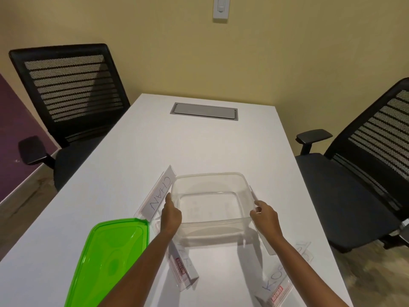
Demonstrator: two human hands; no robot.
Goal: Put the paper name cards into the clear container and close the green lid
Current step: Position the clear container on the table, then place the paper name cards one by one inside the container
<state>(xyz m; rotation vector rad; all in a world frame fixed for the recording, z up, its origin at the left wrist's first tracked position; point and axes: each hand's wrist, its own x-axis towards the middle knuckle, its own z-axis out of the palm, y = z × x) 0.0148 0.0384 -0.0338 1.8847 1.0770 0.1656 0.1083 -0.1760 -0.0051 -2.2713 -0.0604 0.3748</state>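
The clear container (211,180) stands open and empty on the white table (199,147). My left hand (170,214) grips its left wall and my right hand (264,216) grips its right wall. A name card reading CHAN (159,194) leans beside the container's left side. Another name card (183,269) lies in front of the container, partly under my left forearm. A third name card (276,286) lies at the front right. A clear card holder (263,238) lies right of the container. The green lid (108,258) rests flat at the front left.
Black mesh office chairs stand at the table's left (70,89) and right (365,162). A grey cable hatch (204,111) is set into the far part of the table. A yellow wall rises behind.
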